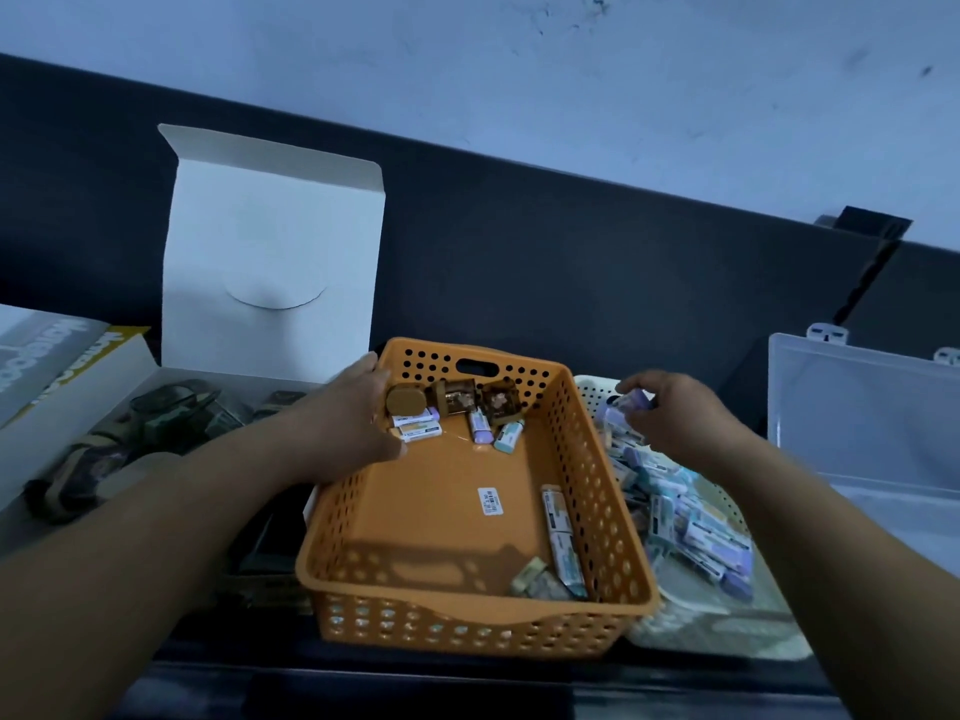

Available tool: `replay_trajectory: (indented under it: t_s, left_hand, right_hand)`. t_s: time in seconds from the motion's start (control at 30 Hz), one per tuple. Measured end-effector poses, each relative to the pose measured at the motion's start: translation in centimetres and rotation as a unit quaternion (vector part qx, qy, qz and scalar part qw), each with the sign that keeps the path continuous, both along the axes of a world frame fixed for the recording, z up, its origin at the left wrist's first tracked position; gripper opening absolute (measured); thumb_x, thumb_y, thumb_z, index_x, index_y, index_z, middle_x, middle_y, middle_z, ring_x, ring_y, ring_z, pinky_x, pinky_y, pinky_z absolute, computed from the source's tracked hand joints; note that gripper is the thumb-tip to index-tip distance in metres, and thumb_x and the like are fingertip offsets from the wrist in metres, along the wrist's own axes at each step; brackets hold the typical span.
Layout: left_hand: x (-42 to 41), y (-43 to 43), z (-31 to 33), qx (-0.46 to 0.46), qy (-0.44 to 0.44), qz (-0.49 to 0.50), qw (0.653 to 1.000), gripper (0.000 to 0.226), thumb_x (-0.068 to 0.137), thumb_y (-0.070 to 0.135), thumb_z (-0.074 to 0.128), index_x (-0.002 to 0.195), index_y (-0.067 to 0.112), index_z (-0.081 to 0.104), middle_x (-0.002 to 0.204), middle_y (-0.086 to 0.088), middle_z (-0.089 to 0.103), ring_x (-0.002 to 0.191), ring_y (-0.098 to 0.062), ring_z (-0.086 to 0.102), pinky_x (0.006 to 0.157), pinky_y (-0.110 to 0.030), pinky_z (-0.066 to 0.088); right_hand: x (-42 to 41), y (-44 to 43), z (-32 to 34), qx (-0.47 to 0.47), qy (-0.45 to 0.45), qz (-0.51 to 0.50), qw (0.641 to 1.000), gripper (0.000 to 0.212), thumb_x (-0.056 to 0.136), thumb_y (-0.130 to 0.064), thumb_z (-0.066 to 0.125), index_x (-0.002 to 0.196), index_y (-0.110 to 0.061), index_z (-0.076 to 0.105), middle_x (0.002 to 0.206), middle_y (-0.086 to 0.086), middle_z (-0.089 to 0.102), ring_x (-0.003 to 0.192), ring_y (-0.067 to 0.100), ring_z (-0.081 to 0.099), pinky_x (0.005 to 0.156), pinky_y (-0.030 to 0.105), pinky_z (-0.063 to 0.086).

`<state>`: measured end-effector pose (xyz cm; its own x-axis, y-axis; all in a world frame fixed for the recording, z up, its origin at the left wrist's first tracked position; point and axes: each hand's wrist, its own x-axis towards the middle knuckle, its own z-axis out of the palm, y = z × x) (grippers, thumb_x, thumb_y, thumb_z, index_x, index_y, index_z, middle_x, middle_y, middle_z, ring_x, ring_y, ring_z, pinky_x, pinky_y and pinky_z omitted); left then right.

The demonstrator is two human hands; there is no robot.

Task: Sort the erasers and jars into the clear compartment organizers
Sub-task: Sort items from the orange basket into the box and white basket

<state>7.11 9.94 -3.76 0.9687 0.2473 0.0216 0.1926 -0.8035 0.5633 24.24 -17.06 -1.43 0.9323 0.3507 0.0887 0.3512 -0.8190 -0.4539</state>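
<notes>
While left grip (337, 423) seemingly clamps rim of orange basket (467, 611), right grip (675, 418) pinches eraser (631, 400)

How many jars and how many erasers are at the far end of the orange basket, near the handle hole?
Far end of the orange perforated plastic basket:
Small brown jars: 3
Paper-sleeved erasers: 4 (two white-and-orange, one purple, one pale blue-green)
Total: 7

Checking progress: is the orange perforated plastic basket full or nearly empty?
Nearly empty: orange basket floor mostly bare, holding few wrapped erasers and brown jars.
</notes>
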Motion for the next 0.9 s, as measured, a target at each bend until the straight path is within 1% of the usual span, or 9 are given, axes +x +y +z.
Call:
replay_trajectory:
  t_s: [0.1, 0.17, 0.27, 0.4, 0.53, 0.6, 0.7, 0.8, 0.9]
  left_hand:
    - [-0.1, -0.1, 0.1, -0.005, 0.001, 0.004, 1.000, 0.061, 0.081, 0.033, 0.070, 0.135, 0.023, 0.044, 0.125, 0.009, 0.038, 0.111, -0.012, 0.049, 0.085, -0.031, 0.050]
    - [-0.3, -0.2, 0.2, -0.003, 0.011, 0.012, 1.000, 0.069, 0.083, 0.032, 0.069, 0.142, 0.021, 0.037, 0.141, 0.009, 0.030, 0.123, -0.016, 0.044, 0.091, -0.028, 0.044]
    - [-0.3, -0.4, 0.3, 0.005, 0.013, 0.013, 1.000, 0.072, 0.084, 0.031, 0.068, 0.145, 0.018, 0.032, 0.149, 0.004, 0.023, 0.128, -0.016, 0.040, 0.091, -0.026, 0.040]
    - [-0.5, -0.5, 0.5, 0.009, 0.017, 0.019, 1.000, 0.070, 0.086, 0.028, 0.067, 0.144, 0.014, 0.032, 0.148, -0.001, 0.024, 0.127, -0.017, 0.040, 0.087, -0.024, 0.036]
    - [-0.5, -0.3, 0.2, 0.010, 0.021, 0.021, 1.000, 0.082, 0.086, 0.031, 0.068, 0.150, 0.015, 0.021, 0.158, 0.004, 0.007, 0.138, -0.018, 0.029, 0.101, -0.029, 0.035]
    - [-0.4, -0.2, 0.0, 0.010, 0.024, 0.023, 0.999, 0.087, 0.086, 0.032, 0.067, 0.152, 0.015, 0.013, 0.160, 0.006, -0.001, 0.144, -0.018, 0.020, 0.107, -0.030, 0.030]
    - [-0.5, 0.0, -0.3, -0.006, 0.025, 0.022, 0.999, 0.090, 0.088, 0.034, 0.066, 0.153, 0.015, 0.006, 0.160, 0.008, -0.008, 0.145, -0.016, 0.016, 0.108, -0.027, 0.027]
    - [-0.6, -0.1, -0.2, -0.013, 0.022, 0.016, 1.000, 0.083, 0.089, 0.033, 0.064, 0.152, 0.013, 0.014, 0.160, 0.010, -0.003, 0.139, -0.015, 0.028, 0.097, -0.023, 0.033]
    - [-0.7, 0.0, -0.2, -0.018, 0.016, 0.010, 1.000, 0.078, 0.089, 0.033, 0.064, 0.151, 0.014, 0.018, 0.159, 0.010, 0.000, 0.136, -0.014, 0.033, 0.094, -0.022, 0.035]
  right_hand:
    - [-0.5, 0.5, 0.6, -0.096, -0.024, 0.004, 0.995, 0.046, 0.091, -0.021, 0.060, 0.136, -0.026, 0.052, 0.124, 0.001, 0.064, 0.097, 0.022, 0.063, 0.073, 0.029, 0.051]
    - [-1.4, 1.7, 1.4, -0.119, -0.088, 0.022, 0.989, 0.050, 0.091, -0.023, 0.060, 0.140, -0.025, 0.048, 0.133, 0.002, 0.059, 0.114, 0.023, 0.057, 0.083, 0.029, 0.045]
    - [-3.2, 4.5, 2.1, -0.089, -0.117, 0.124, 0.981, 0.044, 0.091, -0.027, 0.060, 0.134, -0.028, 0.052, 0.130, 0.000, 0.058, 0.115, 0.020, 0.056, 0.088, 0.031, 0.045]
    - [-5.0, 9.2, 1.5, -0.163, -0.036, 0.239, 0.956, 0.038, 0.091, -0.027, 0.061, 0.129, -0.030, 0.056, 0.123, -0.003, 0.060, 0.108, 0.018, 0.056, 0.089, 0.033, 0.048]
    - [-4.0, 12.6, -0.9, -0.330, 0.015, 0.238, 0.913, 0.032, 0.095, -0.026, 0.051, 0.126, -0.027, 0.056, 0.117, 0.001, 0.060, 0.099, 0.019, 0.058, 0.080, 0.031, 0.048]
    - [-3.4, 13.5, -1.9, -0.382, 0.018, 0.239, 0.893, 0.034, 0.096, -0.025, 0.047, 0.130, -0.026, 0.053, 0.122, 0.003, 0.057, 0.101, 0.019, 0.055, 0.080, 0.030, 0.045]
    - [-3.0, 13.8, -2.8, -0.401, 0.006, 0.245, 0.883, 0.047, 0.096, -0.023, 0.044, 0.142, -0.029, 0.041, 0.138, 0.007, 0.043, 0.114, 0.023, 0.050, 0.090, 0.034, 0.045]
    - [-3.2, 13.6, -3.7, -0.394, -0.006, 0.265, 0.880, 0.058, 0.095, -0.018, 0.045, 0.147, -0.038, 0.028, 0.147, 0.008, 0.034, 0.121, 0.028, 0.048, 0.093, 0.035, 0.043]
    - [-3.5, 12.6, -3.7, -0.362, 0.006, 0.299, 0.883, 0.060, 0.095, -0.017, 0.046, 0.145, -0.044, 0.028, 0.146, 0.004, 0.038, 0.122, 0.025, 0.048, 0.096, 0.036, 0.044]
